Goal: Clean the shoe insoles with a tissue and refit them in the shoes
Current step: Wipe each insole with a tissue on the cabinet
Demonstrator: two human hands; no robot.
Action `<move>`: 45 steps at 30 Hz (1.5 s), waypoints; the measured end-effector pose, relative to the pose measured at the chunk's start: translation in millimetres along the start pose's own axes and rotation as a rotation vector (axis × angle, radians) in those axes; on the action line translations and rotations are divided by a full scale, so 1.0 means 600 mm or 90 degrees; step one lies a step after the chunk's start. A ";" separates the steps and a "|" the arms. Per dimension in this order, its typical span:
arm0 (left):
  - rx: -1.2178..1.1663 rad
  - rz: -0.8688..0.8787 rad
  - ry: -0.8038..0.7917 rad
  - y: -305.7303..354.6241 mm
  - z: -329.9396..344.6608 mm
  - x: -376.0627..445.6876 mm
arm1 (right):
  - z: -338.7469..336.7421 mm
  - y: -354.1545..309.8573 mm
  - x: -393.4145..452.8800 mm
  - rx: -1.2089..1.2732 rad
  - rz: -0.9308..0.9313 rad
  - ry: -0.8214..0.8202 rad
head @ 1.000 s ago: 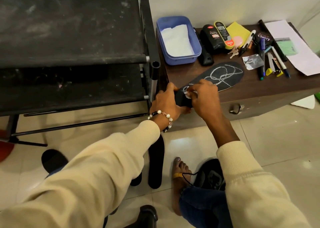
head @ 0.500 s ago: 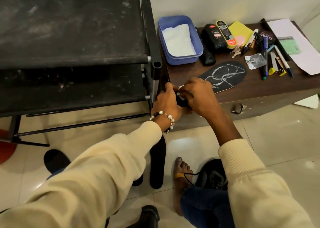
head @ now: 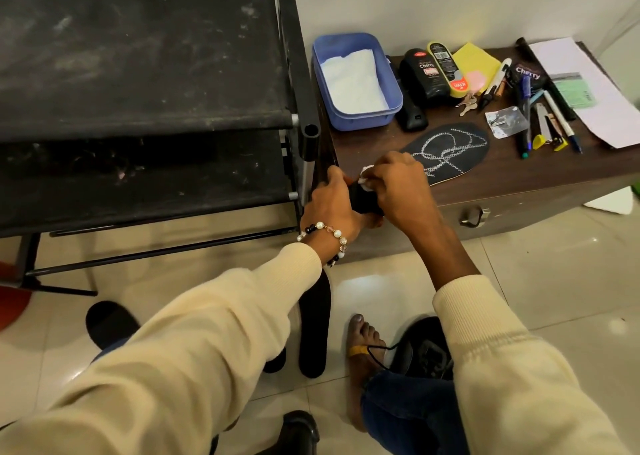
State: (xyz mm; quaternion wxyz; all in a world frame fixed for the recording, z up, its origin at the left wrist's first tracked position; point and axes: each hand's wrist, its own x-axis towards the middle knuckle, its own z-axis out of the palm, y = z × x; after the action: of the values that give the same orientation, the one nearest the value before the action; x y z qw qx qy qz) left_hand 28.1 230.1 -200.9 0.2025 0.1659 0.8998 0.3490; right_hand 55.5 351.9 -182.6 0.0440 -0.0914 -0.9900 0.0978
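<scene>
A black insole (head: 453, 150) with a white looping pattern lies on the brown cabinet top (head: 519, 174), its heel end hanging over the front edge. My left hand (head: 332, 202) grips that heel end. My right hand (head: 398, 184) pinches a small white tissue (head: 366, 177) and presses it on the insole near the heel. A plain black insole (head: 314, 326) lies on the floor below my left wrist. A black shoe (head: 426, 350) sits on the floor beside a bare foot (head: 363, 344). Another dark insole (head: 107, 323) shows at the lower left.
A blue tub (head: 391, 108) holding white tissues stands at the cabinet's back left, with shoe polish bottles (head: 429, 74), pens, keys and papers to its right. A black shoe rack (head: 138, 74) fills the left. A second black shoe (head: 299, 430) is at the bottom edge.
My right hand with the tissue has slid left along the insole toward the heel end. My left hand keeps its grip in the same place.
</scene>
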 end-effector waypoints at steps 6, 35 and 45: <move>0.005 0.009 0.001 0.000 -0.003 -0.003 | -0.005 0.011 -0.004 -0.019 0.047 0.001; 0.156 0.033 -0.018 0.015 -0.018 -0.011 | -0.062 0.037 -0.057 0.067 -0.032 -0.145; 0.282 0.054 0.018 0.027 -0.008 -0.012 | -0.050 0.042 -0.046 0.030 0.072 -0.079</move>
State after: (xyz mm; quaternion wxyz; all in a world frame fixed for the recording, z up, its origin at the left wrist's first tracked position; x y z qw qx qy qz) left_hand 34.4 235.8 -184.5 0.1337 0.2387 0.9495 0.1535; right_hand 89.9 376.7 -160.2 -0.0211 -0.1399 -0.9815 0.1293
